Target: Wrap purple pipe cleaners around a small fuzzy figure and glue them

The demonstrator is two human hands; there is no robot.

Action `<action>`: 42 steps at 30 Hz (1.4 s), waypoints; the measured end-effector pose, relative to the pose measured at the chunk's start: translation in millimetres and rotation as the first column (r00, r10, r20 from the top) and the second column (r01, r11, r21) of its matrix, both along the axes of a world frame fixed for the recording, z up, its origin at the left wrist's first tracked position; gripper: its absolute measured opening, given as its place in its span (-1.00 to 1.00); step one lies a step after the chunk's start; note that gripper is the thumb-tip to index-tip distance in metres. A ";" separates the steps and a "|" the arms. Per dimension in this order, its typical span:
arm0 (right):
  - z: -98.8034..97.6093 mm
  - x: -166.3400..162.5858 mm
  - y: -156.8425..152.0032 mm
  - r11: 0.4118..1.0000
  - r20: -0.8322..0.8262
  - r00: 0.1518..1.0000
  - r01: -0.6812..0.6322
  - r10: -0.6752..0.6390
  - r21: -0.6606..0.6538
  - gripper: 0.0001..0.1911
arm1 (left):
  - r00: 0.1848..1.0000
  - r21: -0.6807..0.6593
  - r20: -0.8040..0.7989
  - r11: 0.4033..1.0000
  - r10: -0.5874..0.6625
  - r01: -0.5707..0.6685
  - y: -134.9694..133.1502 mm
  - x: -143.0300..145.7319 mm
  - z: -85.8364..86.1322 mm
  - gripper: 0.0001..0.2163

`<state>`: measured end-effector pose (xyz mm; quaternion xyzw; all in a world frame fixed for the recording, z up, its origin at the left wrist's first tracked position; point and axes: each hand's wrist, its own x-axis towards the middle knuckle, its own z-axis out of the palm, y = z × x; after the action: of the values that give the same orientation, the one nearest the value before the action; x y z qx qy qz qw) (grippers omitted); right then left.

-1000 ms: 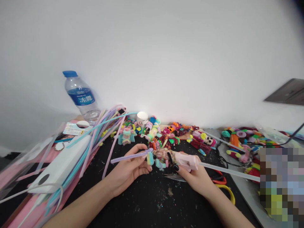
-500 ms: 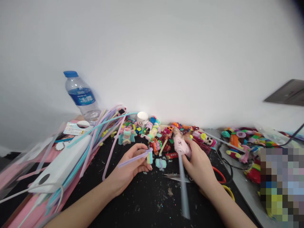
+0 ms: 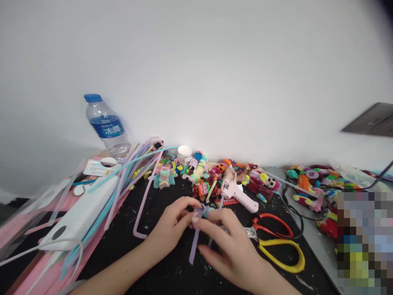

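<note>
My left hand and my right hand meet over the black mat, both pinching a lilac pipe cleaner with a small pastel piece at its top. The pipe cleaner hangs down between the hands. A pink glue gun lies just behind my right hand, its nozzle toward the toy pile, with nothing holding it.
Red and yellow scissors lie to the right of my right hand. A heap of colourful small charms runs along the wall. At left are a water bottle, a bundle of pastel pipe cleaners and a white power bank.
My right hand has put the glue gun down behind it and come to the lilac pipe cleaner. The pipe cleaner has swung from level to hanging down. The scissors are now uncovered.
</note>
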<state>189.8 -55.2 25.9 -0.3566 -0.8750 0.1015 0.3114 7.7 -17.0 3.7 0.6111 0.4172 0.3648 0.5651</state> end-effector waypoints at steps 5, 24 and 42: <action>-5.1 -4.6 -3.1 0.999 -0.162 0.986 0.042 -0.047 -0.029 -0.89 | 0.999 0.004 -0.011 0.999 -0.033 0.033 0.0 -0.7 -1.2 -0.88; -23.0 1.9 4.4 0.887 -0.422 0.810 0.241 -0.408 -0.395 -0.95 | 0.931 -0.304 0.358 0.933 -0.075 0.192 2.1 1.2 1.6 -0.88; -29.4 1.6 7.3 0.851 -0.347 0.825 0.270 -0.446 -0.451 -0.75 | 0.870 -0.492 0.493 0.828 0.008 0.271 4.0 1.3 2.7 -0.79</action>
<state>191.4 -47.9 -3.4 -0.5389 -0.6599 0.2863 0.4385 9.0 -13.0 6.4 0.3442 0.3077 0.3274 0.8244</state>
